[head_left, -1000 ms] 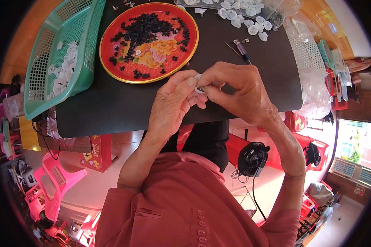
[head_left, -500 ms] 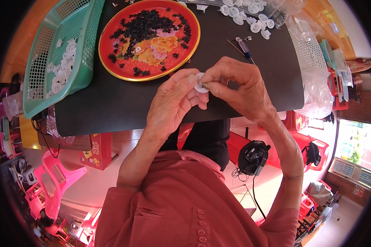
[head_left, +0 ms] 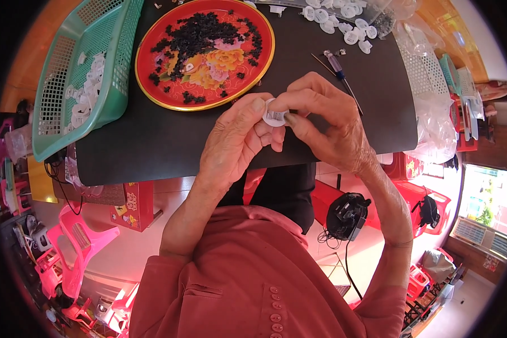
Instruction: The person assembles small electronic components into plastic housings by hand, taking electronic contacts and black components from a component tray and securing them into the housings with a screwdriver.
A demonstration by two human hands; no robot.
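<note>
Over the near edge of the dark table, my left hand [head_left: 234, 135] pinches a small round white plastic piece [head_left: 275, 118] between thumb and fingers. Something small and grey shows inside the piece, too small to name. My right hand [head_left: 329, 124] grips the same piece from the right, its index finger at the top rim and its thumb at the right edge. Beyond the hands lies a round red tray [head_left: 208, 104] with a gold rim and a flower print, strewn with small black parts [head_left: 200, 34]. A screwdriver [head_left: 338, 70] rests on the table past my right hand.
A green plastic basket [head_left: 104, 112] with white plastic pieces [head_left: 87, 96] stands at the left. More round white pieces [head_left: 352, 35] lie at the far right of the table [head_left: 146, 152], near clear plastic bags [head_left: 428, 129]. A pink chair [head_left: 76, 248] stands on the floor at the left.
My right thumb and index finger have parted a little, uncovering more of the white piece and the grey bit in it. My left hand keeps nearly the same place.
</note>
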